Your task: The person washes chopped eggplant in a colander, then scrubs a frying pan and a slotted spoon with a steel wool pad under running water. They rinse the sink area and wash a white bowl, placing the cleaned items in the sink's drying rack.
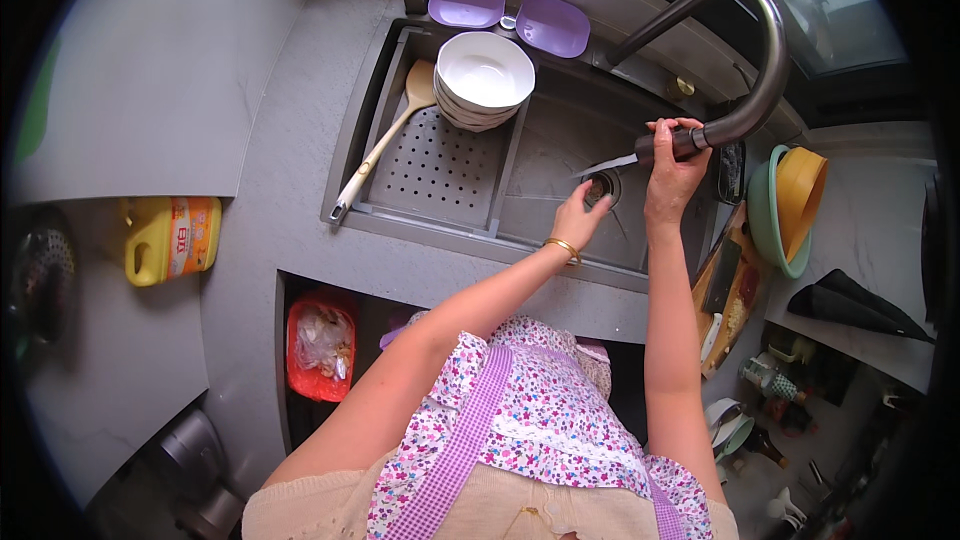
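Observation:
My right hand (671, 184) grips the dark pull-down spray head (646, 150) of the curved kitchen faucet (774, 52). A stream of water (609, 166) leaves it towards the left. My left hand (581, 216), with a gold bangle (564, 246) at the wrist, is over the sink basin (551, 135), near the drain (602, 187). Its thumb and fingers are apart, and nothing shows between them. To the left, a stack of white bowls (486, 71) stands on a perforated tray (435, 172) in the sink. A long-handled spatula (390, 133) leans across the tray and the sink rim.
Two purple dishes (466, 0) (553, 26) sit behind the sink. At right are a cutting board (739, 307) with a cleaver (721, 270), a green basin (765, 210) and a black cloth (855, 304). A red bin (319, 386) is below the counter; a yellow jug (172, 240) is left.

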{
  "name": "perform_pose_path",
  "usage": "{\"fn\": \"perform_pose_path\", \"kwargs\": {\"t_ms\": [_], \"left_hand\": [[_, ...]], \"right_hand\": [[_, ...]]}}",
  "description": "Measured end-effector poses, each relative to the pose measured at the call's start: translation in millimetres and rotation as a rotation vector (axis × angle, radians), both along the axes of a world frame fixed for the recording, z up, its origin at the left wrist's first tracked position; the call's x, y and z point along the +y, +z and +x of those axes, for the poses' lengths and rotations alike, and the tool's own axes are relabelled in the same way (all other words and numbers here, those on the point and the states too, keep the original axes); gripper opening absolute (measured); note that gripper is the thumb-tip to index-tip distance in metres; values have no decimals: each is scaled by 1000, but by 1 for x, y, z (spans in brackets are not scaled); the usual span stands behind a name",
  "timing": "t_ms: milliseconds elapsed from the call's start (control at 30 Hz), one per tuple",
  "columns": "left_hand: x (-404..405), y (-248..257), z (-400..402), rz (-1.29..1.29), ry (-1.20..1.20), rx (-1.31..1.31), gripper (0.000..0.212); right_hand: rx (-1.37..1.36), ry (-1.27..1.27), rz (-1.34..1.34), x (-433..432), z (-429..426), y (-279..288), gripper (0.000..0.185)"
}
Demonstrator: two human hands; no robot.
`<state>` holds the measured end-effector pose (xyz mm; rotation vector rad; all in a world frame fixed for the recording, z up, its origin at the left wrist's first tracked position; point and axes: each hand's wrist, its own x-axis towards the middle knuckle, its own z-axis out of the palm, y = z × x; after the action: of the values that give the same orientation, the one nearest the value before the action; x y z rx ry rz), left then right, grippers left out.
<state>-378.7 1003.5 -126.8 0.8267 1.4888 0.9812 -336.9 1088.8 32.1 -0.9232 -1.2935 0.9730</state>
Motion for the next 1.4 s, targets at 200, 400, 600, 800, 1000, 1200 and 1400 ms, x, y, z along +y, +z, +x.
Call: {"fn": "perform_pose_path", "kwargs": {"t_ms": [200,400,600,800,1000,1200,1400], "left_hand": [[57,-34,-52,-287,730,-1139,35],[33,16,-77,-266,567,-933,28],[-52,6,-150,-144,135,-20,26],[-106,30,-193,-568,-383,1076,47],[-95,-15,-226,-533,-179,1217,73],[-78,-24,-233,-711,-146,1063,81],[-88,-11,-219,-795,-213,1083,82]], "right_hand": [[74,22,-52,-27,-24,-29,24],[160,60,-175,-36,-55,-19,27],[387,220,-451,-60,-88,14,32],[473,266,-453,-55,-105,11,34],[466,268,-462,-54,-113,15,32],[417,293,-445,-52,-105,7,32],[393,264,-454,-53,-101,6,33]]}}
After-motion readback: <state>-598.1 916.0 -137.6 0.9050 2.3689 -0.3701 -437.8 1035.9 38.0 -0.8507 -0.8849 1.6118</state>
